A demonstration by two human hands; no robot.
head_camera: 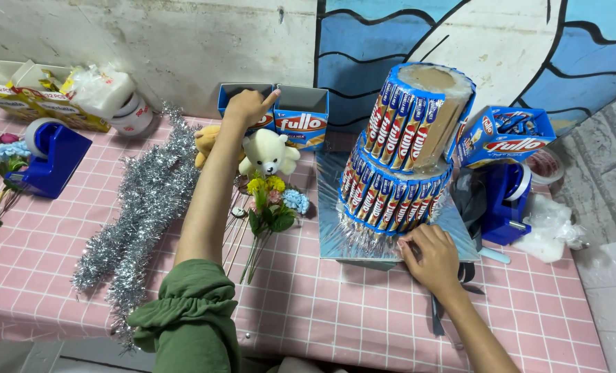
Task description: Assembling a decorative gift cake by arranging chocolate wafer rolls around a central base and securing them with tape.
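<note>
My left hand [247,106] reaches far back over the table and rests at the rim of an open blue snack box [244,91], fingers curled, index finger out; whether it grips anything I cannot tell. My right hand [429,257] presses on the near right corner of a silver board [330,235] that carries a two-tier tower of blue wrapped snack sticks [397,159]. A second blue box [301,117] stands beside the first. A white teddy bear [270,152] sits just below my left hand.
Silver tinsel [138,207] lies at left beside a bunch of small artificial flowers [270,207]. Blue tape dispensers stand at far left [49,155] and at right [505,200]. Another blue snack box [505,135] sits at right; scissors [460,276] lie under my right wrist.
</note>
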